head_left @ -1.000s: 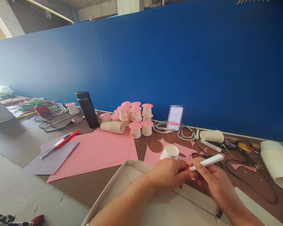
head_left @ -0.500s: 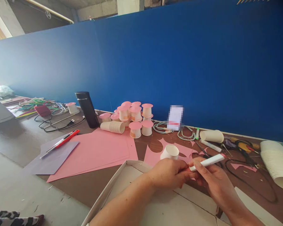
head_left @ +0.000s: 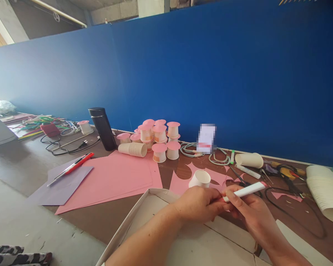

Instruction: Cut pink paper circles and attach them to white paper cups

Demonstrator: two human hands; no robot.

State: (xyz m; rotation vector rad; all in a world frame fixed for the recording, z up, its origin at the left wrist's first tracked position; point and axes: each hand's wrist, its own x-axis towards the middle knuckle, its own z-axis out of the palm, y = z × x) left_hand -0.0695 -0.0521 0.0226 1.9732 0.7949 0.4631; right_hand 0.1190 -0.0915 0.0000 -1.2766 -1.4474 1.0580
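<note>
My right hand grips a white marker-like tube with a pinkish-red far end. The tube slants up and to the right. My left hand is closed at the tube's lower end, fingers meeting those of my right hand. A bit of red shows there, and what the left fingers pinch is hidden. Just behind the left hand a white paper cup stands upright on cut pink paper. Below both hands lies a shallow white box.
Paper cups topped with pink discs are stacked at the back. Pink sheets, a red utility knife and a black flask are at left. Nested cups, cables and another white tube lie at right.
The white tube has shifted slightly up and to the right in my right hand. Red now shows at its lower end. My left hand has hardly moved.
</note>
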